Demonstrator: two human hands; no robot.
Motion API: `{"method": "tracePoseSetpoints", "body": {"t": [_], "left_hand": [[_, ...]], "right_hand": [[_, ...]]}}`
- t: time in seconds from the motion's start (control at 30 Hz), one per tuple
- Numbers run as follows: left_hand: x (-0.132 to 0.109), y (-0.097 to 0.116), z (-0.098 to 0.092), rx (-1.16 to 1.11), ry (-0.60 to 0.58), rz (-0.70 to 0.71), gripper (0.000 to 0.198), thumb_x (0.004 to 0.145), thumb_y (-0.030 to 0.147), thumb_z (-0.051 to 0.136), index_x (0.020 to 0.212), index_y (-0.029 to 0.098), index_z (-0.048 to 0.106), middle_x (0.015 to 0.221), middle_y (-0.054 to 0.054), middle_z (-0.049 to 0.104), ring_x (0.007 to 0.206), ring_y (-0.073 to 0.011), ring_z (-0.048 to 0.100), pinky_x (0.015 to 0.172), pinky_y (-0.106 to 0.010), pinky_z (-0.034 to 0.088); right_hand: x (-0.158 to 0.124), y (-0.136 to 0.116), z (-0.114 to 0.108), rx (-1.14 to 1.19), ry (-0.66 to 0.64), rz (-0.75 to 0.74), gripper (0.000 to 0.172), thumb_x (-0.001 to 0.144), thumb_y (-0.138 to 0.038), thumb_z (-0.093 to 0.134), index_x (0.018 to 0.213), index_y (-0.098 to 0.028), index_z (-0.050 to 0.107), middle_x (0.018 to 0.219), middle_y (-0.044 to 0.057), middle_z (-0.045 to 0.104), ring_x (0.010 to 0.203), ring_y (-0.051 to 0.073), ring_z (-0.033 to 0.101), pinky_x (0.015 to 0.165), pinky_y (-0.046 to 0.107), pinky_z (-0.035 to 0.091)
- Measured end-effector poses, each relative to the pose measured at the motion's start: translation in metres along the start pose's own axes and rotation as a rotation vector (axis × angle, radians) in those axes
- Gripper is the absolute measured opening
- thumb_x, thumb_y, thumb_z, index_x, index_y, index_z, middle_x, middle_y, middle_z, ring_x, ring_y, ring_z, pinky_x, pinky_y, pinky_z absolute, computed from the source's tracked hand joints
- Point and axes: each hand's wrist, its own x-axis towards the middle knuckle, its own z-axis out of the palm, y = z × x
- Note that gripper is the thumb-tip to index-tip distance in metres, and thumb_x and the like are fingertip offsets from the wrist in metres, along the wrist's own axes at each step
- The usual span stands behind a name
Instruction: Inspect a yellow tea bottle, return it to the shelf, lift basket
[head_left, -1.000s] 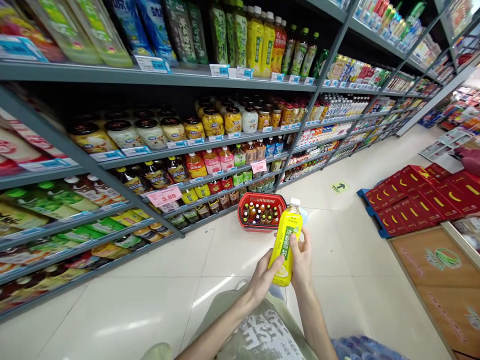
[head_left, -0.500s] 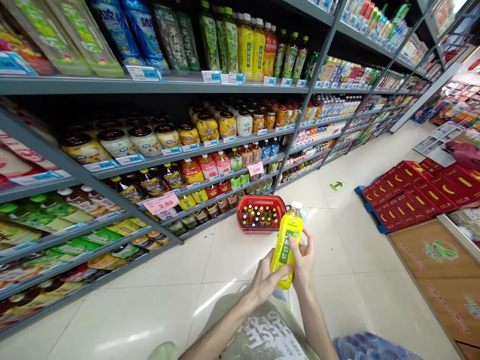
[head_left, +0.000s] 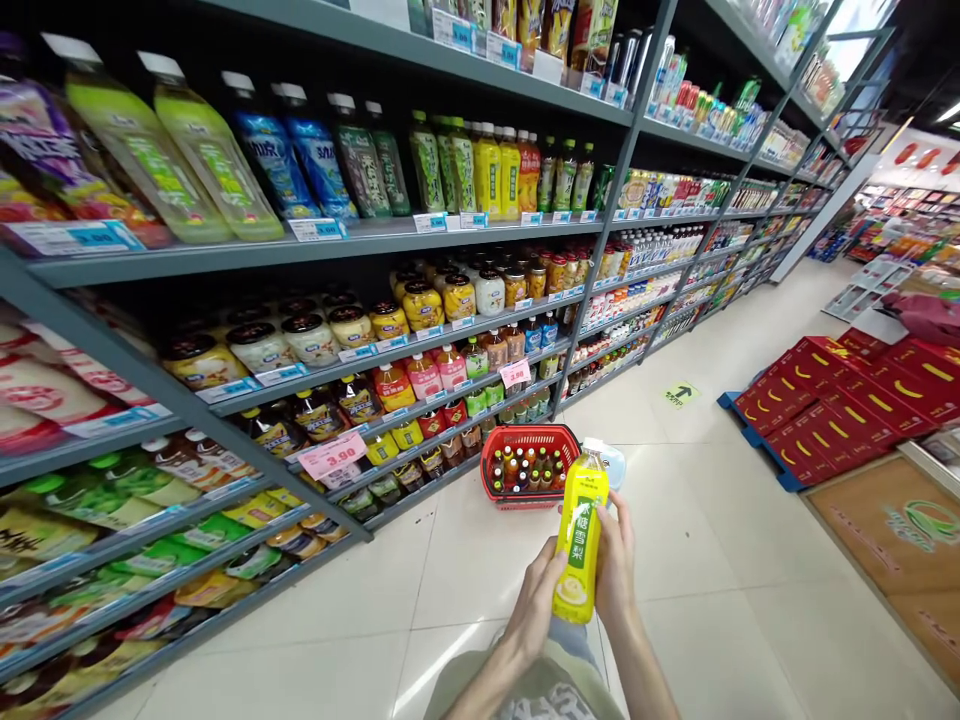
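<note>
A yellow drink bottle (head_left: 582, 535) with a white cap and a green label panel is held nearly upright in front of me. My left hand (head_left: 534, 600) grips its lower left side, the thumb against the label edge. On the other side, my right hand (head_left: 616, 560) is closed round the bottle's right side, its fingers partly hidden behind it. Beyond the bottle, a red shopping basket (head_left: 529, 437) stands on the floor and holds several small dark bottles with coloured caps. The bottle covers the basket's right front corner.
Shelves (head_left: 375, 240) of drinks and jars run along the left into the distance. Red cartons (head_left: 847, 400) are stacked on a blue pallet at the right, behind a brown cardboard box (head_left: 892, 530). A green arrow sticker (head_left: 681, 394) marks the tiled floor (head_left: 697, 510).
My view has tilted up, showing more of the upper shelves. Both hands still hold the bottle; its label now faces me more squarely, and my left thumb has moved off its front.
</note>
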Motion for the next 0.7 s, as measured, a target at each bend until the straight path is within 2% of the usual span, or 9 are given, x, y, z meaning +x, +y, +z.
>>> {"method": "tracePoseSetpoints", "body": {"t": [0.1, 0.2, 0.4, 0.53, 0.7], "left_hand": [[-0.001, -0.003, -0.002, -0.059, 0.052, -0.034, 0.044, 0.093, 0.052, 0.066, 0.121, 0.018, 0.068, 0.133, -0.010, 0.069, 0.128, -0.0317, 0.057, 0.106, -0.039, 0.046], [-0.001, -0.004, -0.002, -0.113, 0.092, -0.042, 0.041, 0.091, 0.050, 0.068, 0.116, 0.018, 0.070, 0.126, -0.010, 0.072, 0.126, -0.0328, 0.060, 0.103, -0.040, 0.047], [0.006, -0.010, -0.002, -0.132, 0.063, 0.008, 0.048, 0.086, 0.059, 0.074, 0.109, 0.017, 0.072, 0.112, -0.012, 0.075, 0.114, -0.0349, 0.066, 0.097, -0.043, 0.050], [0.006, -0.016, 0.000, -0.113, 0.060, 0.042, 0.052, 0.087, 0.063, 0.072, 0.109, 0.016, 0.072, 0.110, -0.012, 0.075, 0.115, -0.0343, 0.066, 0.101, -0.045, 0.048], [0.003, -0.020, 0.001, -0.084, 0.041, 0.070, 0.055, 0.088, 0.067, 0.068, 0.115, 0.018, 0.071, 0.119, -0.012, 0.074, 0.118, -0.0332, 0.064, 0.105, -0.045, 0.045]], "right_hand": [[-0.001, 0.001, 0.001, 0.023, -0.028, 0.025, 0.071, 0.078, -0.058, 0.076, 0.137, -0.028, 0.050, 0.084, -0.003, 0.071, 0.063, 0.017, 0.063, 0.059, 0.028, 0.050], [-0.001, 0.005, 0.001, 0.030, -0.026, 0.042, 0.072, 0.076, -0.058, 0.077, 0.135, -0.029, 0.050, 0.085, -0.002, 0.072, 0.066, 0.020, 0.066, 0.060, 0.030, 0.052], [0.003, 0.008, 0.002, 0.021, 0.016, 0.033, 0.076, 0.069, -0.061, 0.081, 0.132, -0.028, 0.052, 0.087, -0.001, 0.074, 0.068, 0.022, 0.070, 0.059, 0.032, 0.054], [0.003, 0.003, 0.001, 0.018, 0.010, 0.045, 0.077, 0.067, -0.060, 0.085, 0.128, -0.028, 0.052, 0.081, -0.002, 0.073, 0.066, 0.022, 0.070, 0.060, 0.032, 0.054], [0.000, 0.002, -0.004, 0.002, 0.000, 0.026, 0.073, 0.069, -0.059, 0.086, 0.126, -0.028, 0.052, 0.078, -0.001, 0.073, 0.068, 0.023, 0.070, 0.060, 0.031, 0.054]]}}
